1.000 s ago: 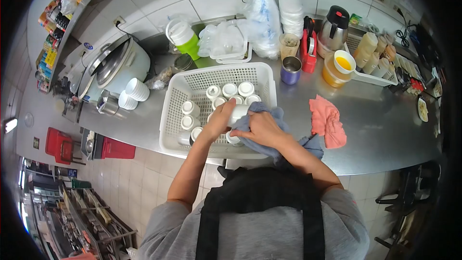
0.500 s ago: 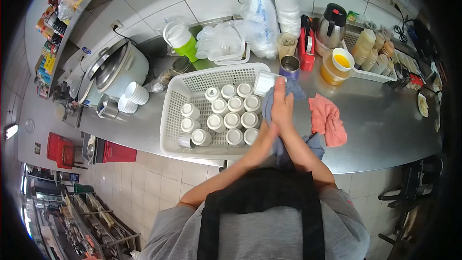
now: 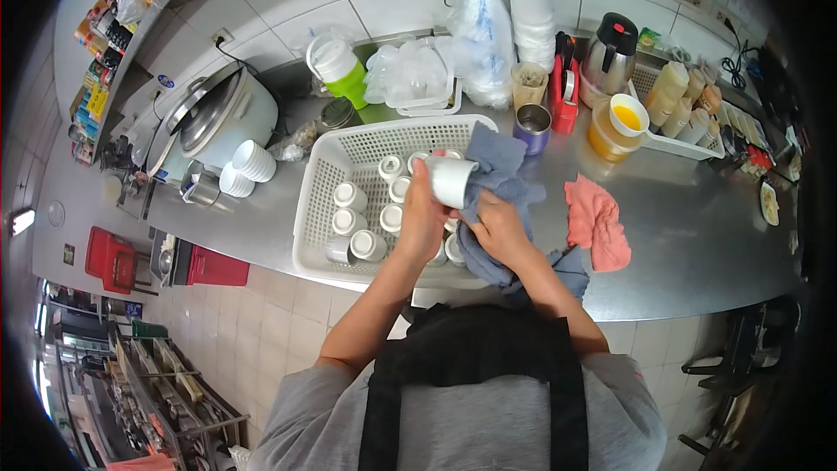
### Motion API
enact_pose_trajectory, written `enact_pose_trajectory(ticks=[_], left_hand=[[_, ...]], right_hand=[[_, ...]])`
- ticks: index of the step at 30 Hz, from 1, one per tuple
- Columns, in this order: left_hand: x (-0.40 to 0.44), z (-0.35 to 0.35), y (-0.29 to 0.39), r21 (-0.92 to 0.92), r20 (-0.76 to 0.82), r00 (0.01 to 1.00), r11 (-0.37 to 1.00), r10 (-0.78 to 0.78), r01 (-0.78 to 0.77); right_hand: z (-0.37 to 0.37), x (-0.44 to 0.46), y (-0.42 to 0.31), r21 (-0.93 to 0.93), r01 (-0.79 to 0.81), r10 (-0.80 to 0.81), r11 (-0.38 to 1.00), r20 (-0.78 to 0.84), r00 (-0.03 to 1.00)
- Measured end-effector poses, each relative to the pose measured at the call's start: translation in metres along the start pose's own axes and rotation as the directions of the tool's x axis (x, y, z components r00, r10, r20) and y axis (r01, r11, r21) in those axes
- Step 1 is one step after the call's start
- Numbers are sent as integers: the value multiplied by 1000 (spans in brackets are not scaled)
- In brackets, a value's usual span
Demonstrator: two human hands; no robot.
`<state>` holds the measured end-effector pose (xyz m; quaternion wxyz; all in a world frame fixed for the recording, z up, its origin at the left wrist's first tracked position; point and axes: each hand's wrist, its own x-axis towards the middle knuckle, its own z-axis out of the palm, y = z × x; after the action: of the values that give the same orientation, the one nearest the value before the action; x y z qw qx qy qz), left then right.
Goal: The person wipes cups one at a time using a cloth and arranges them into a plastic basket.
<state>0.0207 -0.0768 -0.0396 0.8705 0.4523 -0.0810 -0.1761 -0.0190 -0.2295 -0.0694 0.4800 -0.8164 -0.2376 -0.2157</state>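
A white cup (image 3: 451,181) is held on its side above the basket by my left hand (image 3: 422,214), its mouth turned toward the cloth. My right hand (image 3: 500,227) grips a blue-grey cloth (image 3: 499,157) against the cup's open end; the cloth hangs down to the counter's front edge. Below, the white perforated basket (image 3: 316,183) holds several upside-down white cups (image 3: 350,196), partly hidden by my hands and the held cup. One greyish cup (image 3: 339,250) lies on its side in the basket's front left.
A pink cloth (image 3: 595,222) lies on the steel counter (image 3: 680,244) at right. Behind the basket are a purple tumbler (image 3: 532,126), a red dispenser (image 3: 566,87) and a green-and-white jug (image 3: 340,74). Stacked cups (image 3: 253,161) and a large cooker (image 3: 231,113) stand left.
The cup has moved back left over the basket from its right rim. My left hand has come up from my right wrist to hold the cup, and my right hand has lowered with the cloth.
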Motion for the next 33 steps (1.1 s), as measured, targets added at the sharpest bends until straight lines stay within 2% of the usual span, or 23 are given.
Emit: enact_pose_trajectory(ticks=[1, 2, 3, 4, 5, 6, 8, 9, 11, 12, 13, 14, 15, 16, 17, 18, 19, 21, 23, 27, 29, 30, 33], left_hand=[[0, -4, 2, -13, 14, 1000, 1000, 25, -25], [1, -7, 2, -26, 28, 998, 999, 49, -48], [6, -5, 3, 15, -229, 965, 992, 126, -125], [9, -18, 4, 11, -235, 959, 987, 161, -163], [9, -23, 4, 165, -296, 920, 962, 259, -218], [7, -26, 4, 319, -339, 869, 913, 361, -255], [5, -30, -2, 591, -225, 863, 767, 453, -249], [3, -34, -8, 706, -156, 862, 664, 483, -244], [-1, -54, -44, 770, -9, 774, 499, 633, -399], [-2, -36, -35, 707, -15, 781, 559, 624, -434], [-3, -18, -26, 638, -20, 788, 615, 616, -464], [-9, -5, -15, 629, 32, 780, 594, 625, -502], [-16, 1, -10, 620, 77, 771, 575, 632, -534], [-17, 1, -8, 658, 211, 706, 436, 676, -614], [-13, 1, -4, 670, 350, 628, 283, 695, -687], [-8, -1, 1, 655, 487, 542, 124, 685, -746], [-2, -6, 7, 683, 518, 550, 70, 654, -727], [16, -8, 10, 743, 429, 540, 57, 724, -667], [14, -10, 13, 734, 324, 693, 291, 644, -613], [3, 3, -7, 648, -82, 905, 712, 417, -269], [-7, 11, -28, 362, -190, 923, 897, 336, -252], [-11, 14, -33, 200, -236, 929, 950, 284, -239], [-17, 12, -34, 142, -218, 945, 966, 245, -217]], right_hand=[[-1, -2, 1, -12, 8, -8, 1000, 61, 998], [-6, -3, 1, 72, -77, 79, 994, -24, 997], [-14, -3, -3, 163, -155, 172, 974, -99, 980], [-21, -3, -7, 258, -220, 267, 941, -164, 950], [-27, -2, -9, 377, -216, 308, 901, -203, 930], [-25, -2, -10, 226, -162, 204, 961, -177, 963], [-18, -2, -15, -81, -15, 9, 997, -76, 997], [-11, 8, -28, -224, 141, -139, 964, 27, 990], [17, 13, -38, -188, 11, -23, 982, -63, 998], [27, 15, -39, -168, -49, 32, 985, -104, 994], [30, 28, -33, -188, -34, -26, 982, -307, 951], [20, 37, -31, 121, -245, 266, 962, -214, 940], [2, 43, -32, 388, -457, 507, 800, -31, 861], [-6, 42, -30, 570, -547, 579, 613, 146, 802], [-14, 41, -28, 677, -634, 628, 374, 318, 710], [-16, 38, -25, 753, -625, 579, 205, 421, 698], [-17, 37, -24, 793, -609, 511, 25, 513, 689], [-15, 28, -28, 791, -584, 529, 179, 423, 736], [-12, 27, -34, 786, -505, 498, 357, 298, 815], [2, 29, -33, 720, -316, 388, 618, 70, 919], [11, 33, -36, 674, -212, 353, 708, -77, 933], [11, 32, -34, 630, -217, 344, 746, -86, 935], [11, 34, -31, 499, -197, 308, 844, -150, 940]])
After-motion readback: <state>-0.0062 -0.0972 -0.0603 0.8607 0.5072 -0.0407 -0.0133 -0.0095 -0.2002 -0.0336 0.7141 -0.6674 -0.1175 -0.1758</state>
